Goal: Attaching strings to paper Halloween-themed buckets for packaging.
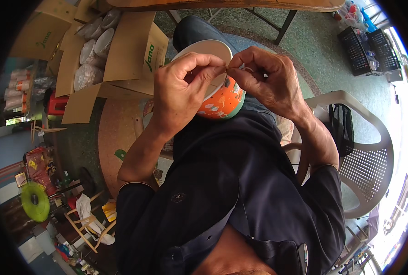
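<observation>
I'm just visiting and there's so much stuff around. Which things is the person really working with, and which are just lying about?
In use: left hand and right hand, pinching something thin, too small to tell, above the orange bowl on the lap.

Lying about: cardboard boxes, white chair, black crates, green disc.

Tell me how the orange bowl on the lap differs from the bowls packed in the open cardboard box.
The orange bowl rests alone on the person's lap, under the left hand and right hand; the packed bowls sit stacked inside the cardboard box. The orange bowl is bare and shows its patterned outside; the packed bowls are wrapped in clear plastic and look white. Both have pale insides.
</observation>
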The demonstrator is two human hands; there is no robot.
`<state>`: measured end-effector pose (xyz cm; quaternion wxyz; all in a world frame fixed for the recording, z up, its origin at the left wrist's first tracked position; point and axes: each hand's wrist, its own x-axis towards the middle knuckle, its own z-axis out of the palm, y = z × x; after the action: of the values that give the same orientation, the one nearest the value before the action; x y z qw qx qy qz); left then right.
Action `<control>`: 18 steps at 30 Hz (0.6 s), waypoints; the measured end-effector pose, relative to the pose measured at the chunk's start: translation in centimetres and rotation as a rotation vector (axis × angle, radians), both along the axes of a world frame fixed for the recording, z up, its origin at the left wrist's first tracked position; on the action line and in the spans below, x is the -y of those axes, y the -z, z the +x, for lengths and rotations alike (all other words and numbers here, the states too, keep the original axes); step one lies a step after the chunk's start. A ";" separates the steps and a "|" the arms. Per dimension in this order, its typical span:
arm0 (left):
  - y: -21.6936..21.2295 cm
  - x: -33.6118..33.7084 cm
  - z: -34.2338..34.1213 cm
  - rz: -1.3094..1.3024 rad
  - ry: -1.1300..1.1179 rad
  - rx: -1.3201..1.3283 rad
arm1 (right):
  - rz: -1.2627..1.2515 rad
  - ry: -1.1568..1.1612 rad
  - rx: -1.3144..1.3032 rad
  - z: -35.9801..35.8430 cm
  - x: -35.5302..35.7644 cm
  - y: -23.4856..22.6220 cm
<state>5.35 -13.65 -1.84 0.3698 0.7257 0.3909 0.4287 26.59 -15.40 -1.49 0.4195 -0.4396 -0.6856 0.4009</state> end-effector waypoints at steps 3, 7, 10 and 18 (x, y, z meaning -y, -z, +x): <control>0.0 -0.2 -0.2 -0.033 -0.023 -0.040 | -0.001 -0.002 0.003 0.1 -0.1 0.1; -0.2 -1.5 -1.8 -0.558 0.227 0.153 | -0.048 -0.025 0.007 0.2 -0.4 0.3; 0.0 -1.9 -2.0 -0.882 0.387 0.379 | -0.078 -0.038 -0.069 -0.2 -0.3 0.8; 0.4 -2.0 -1.7 -0.933 0.334 0.484 | -0.007 -0.049 -0.029 -0.3 -0.4 1.6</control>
<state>3.62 -11.65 -2.21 0.7945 0.4177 0.3230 0.3000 26.25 -15.00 -3.08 0.4178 -0.4181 -0.6888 0.4197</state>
